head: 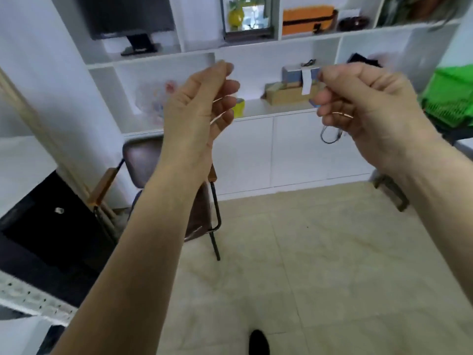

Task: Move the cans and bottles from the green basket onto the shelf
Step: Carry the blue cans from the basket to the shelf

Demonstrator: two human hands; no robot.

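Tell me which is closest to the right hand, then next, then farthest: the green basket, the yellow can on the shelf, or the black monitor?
From the right hand:
1. Green basket, at the right edge.
2. Yellow can, on the shelf beyond the left hand.
3. Black monitor, upper left.

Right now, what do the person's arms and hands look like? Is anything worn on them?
Both forearms are bare as far as the picture shows, with no sleeve, watch or glove in view. The left hand has thin bright bands across two fingers, perhaps rings, and the right hand has one similar band; the blur keeps me from being sure. No markings show.
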